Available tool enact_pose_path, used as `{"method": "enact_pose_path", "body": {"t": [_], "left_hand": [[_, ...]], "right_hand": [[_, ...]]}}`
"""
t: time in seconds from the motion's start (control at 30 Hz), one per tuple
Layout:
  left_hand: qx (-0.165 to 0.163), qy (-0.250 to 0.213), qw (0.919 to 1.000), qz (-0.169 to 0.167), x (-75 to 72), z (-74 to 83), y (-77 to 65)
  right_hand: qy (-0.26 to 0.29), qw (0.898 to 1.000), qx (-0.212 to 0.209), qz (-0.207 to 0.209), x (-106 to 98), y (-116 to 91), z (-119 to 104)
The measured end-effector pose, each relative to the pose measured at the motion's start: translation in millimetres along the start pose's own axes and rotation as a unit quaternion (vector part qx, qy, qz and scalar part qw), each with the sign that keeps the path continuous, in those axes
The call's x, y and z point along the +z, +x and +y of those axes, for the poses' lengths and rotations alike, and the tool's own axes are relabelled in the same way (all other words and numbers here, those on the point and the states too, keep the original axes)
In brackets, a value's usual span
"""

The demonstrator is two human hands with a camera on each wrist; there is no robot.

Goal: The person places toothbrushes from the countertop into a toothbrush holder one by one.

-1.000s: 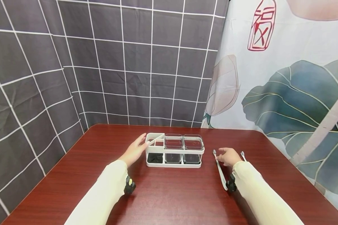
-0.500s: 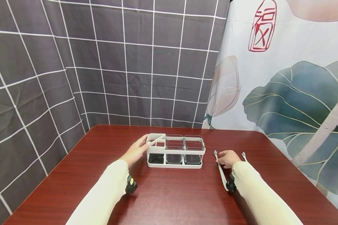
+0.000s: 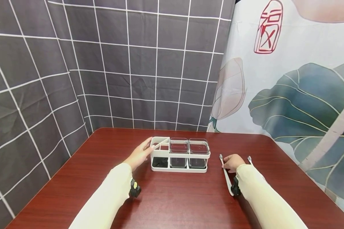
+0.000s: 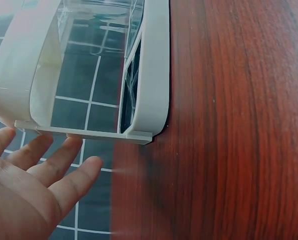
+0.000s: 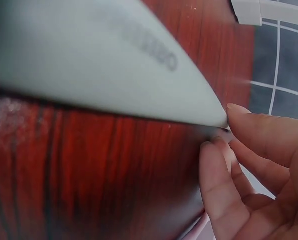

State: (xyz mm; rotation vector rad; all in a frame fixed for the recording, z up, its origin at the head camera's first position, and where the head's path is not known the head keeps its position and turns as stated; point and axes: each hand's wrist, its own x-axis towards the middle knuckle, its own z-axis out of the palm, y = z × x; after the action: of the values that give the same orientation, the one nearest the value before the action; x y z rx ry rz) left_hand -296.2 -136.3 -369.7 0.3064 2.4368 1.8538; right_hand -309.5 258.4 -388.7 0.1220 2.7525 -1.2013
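Observation:
A white two-tier rack (image 3: pixel 179 156) stands on the table, with clear square containers (image 3: pixel 199 147) in its middle and right sections. My left hand (image 3: pixel 139 155) rests at the rack's left end. In the left wrist view its fairly straight fingers (image 4: pixel 79 185) touch the side bar. To the right of the rack lies a pale toothbrush (image 3: pixel 227 179), its head pointing away from me. My right hand (image 3: pixel 233 163) pinches it near the neck between thumb and fingers. The right wrist view shows the handle up close, with blurred lettering along it.
A second toothbrush (image 3: pixel 250 159) lies further right, partly hidden by the right forearm. The dark red wooden table (image 3: pixel 177 203) ends at a grey gridded curtain (image 3: pixel 140 79) behind and a flower-print cloth (image 3: pixel 292 105) at right.
My right hand's fingers have come together on the toothbrush; earlier they were spread above it. The left hand keeps its place at the rack. The whole head view has shifted slightly.

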Motion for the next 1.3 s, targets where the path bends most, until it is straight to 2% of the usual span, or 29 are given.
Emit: {"method": "enact_pose_path", "body": {"t": [0.4, 0.67, 0.93, 1.17, 1.3], "left_hand": [[-0.005, 0.002, 1.0000, 0.004, 3.1, 1.2, -1.7], [0.009, 0.019, 0.9997, 0.011, 3.7, -0.6, -1.3], [-0.004, -0.009, 0.9999, 0.003, 4.2, -0.7, -3.5], [0.006, -0.007, 1.0000, 0.003, 3.7, 0.6, -4.6], [0.010, 0.005, 0.9999, 0.011, 3.9, 2.3, -3.9]], "right_hand": [[0.000, 1.000, 0.014, -0.001, 3.0, 4.7, 1.5], [0.006, 1.000, 0.017, 0.005, 4.8, 5.4, 4.9], [0.002, 1.000, 0.017, 0.016, 5.5, 0.9, 1.9], [0.041, 0.999, 0.001, 0.025, -2.1, 4.7, 2.4], [0.075, 0.996, -0.012, 0.041, -11.2, 2.3, -6.4]]}}
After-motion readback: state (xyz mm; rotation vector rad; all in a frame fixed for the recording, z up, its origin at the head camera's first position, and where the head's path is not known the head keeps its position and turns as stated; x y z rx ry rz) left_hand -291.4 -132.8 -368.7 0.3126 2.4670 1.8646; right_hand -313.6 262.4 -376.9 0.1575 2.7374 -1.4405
